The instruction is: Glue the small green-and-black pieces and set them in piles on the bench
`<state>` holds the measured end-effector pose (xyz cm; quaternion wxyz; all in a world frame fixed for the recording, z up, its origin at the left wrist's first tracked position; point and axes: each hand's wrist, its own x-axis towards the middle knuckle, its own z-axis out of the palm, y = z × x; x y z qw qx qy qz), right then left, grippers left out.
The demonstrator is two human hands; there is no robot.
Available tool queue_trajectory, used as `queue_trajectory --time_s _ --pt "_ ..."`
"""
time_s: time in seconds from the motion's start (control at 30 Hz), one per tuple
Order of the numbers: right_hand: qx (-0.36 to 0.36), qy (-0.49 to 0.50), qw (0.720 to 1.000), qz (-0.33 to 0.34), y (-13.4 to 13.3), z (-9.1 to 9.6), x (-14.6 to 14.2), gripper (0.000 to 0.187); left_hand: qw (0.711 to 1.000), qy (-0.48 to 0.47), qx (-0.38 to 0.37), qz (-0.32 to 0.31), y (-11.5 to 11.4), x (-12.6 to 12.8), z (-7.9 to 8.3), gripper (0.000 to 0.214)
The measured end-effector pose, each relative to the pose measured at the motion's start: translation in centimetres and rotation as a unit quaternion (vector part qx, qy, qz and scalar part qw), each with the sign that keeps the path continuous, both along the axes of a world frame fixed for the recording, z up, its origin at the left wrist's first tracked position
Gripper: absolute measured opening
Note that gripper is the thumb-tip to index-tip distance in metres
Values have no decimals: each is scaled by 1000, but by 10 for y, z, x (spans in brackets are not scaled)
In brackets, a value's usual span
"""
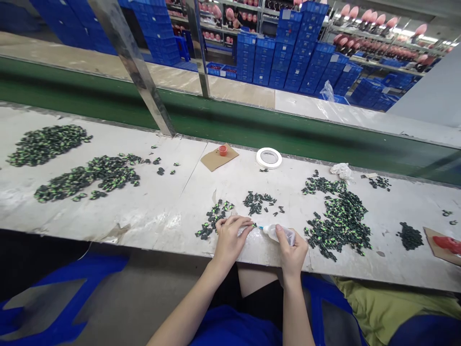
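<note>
My right hand (292, 250) is wrapped round a small clear squeeze bottle (272, 232) with a blue-green needle tip, tilted to the left. The tip meets a small black-and-green part (254, 225) in front of my left fingertips. My left hand (232, 235) pinches that part between thumb and fingers. Just left of it lies a loose cluster of similar black-and-green parts (207, 228). Beyond both hands is a scatter of small dark pieces (255, 204). Whether any liquid comes out of the tip is too small to tell.
Large piles of black-and-green parts lie at left (50, 144) and right (344, 218). Toward the back are a white tape roll (269, 150) and a cardboard piece (212, 162) with a red cap (223, 151). A metal post (140, 77) rises by the green belt (230, 113).
</note>
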<state>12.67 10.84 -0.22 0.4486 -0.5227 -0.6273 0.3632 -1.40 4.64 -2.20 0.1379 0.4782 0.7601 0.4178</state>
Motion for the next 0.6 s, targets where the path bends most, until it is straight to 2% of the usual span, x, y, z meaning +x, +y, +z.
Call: queue_trajectory --time_s 0.1,0.23,0.37,0.5,0.6 --pt "-17 38 999 -20 0 -2 2 41 1000 -1 4 -1 0 1 -1 8" --pt "-12 100 992 -81 7 -6 12 37 1000 5 -3 -10 -2 0 0 10" --pt "7 122 989 -89 25 -10 23 45 999 28 -21 -27 3 -6 13 10" --pt "12 108 989 -96 43 -15 27 55 995 87 -15 -55 27 -11 29 13" --pt "10 75 993 -90 46 -14 25 63 978 159 -18 -132 51 -9 32 20"
